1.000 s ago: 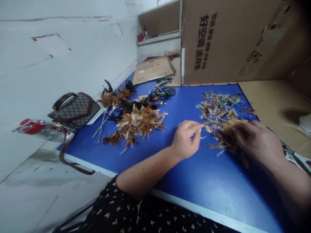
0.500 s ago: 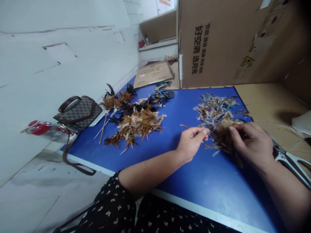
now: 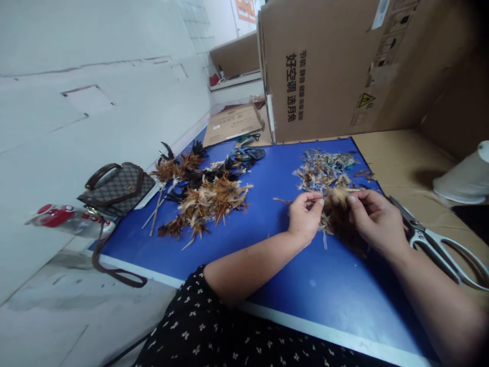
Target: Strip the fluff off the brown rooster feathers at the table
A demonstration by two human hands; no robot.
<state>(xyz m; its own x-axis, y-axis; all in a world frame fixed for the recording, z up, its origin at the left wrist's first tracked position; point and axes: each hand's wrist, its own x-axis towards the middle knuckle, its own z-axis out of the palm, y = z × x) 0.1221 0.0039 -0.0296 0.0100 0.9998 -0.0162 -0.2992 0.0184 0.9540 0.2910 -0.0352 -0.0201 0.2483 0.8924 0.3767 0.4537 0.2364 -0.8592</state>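
Observation:
Over the right part of the blue table, my right hand [image 3: 376,219] pinches a bunch of brown feathers [image 3: 338,199] between thumb and fingers. Close beside it, at the bunch's left side, my left hand [image 3: 306,218] is closed in a pinch; whatever lies between its fingertips is too small to make out. Just beyond both hands spreads a pile of feather scraps and bluish-white fibres [image 3: 324,168]. A small translucent strip [image 3: 325,240] lies below the bunch. Right of my right hand, scissors [image 3: 439,244] with pale handles lie partly behind the wrist.
Brown and black feather bunches [image 3: 214,196] cover the table's left half, with thin sticks [image 3: 156,211] beside them. A patterned handbag [image 3: 118,188] and a red-capped bottle [image 3: 71,220] sit at the left edge. A large cardboard box [image 3: 324,76] stands behind; a white cone-shaped spool [image 3: 464,176] is at right.
The view has turned slightly right, so the scene sits further left. My left hand has come nearer to my right hand and the feather bunch. The right hand keeps its pinch.

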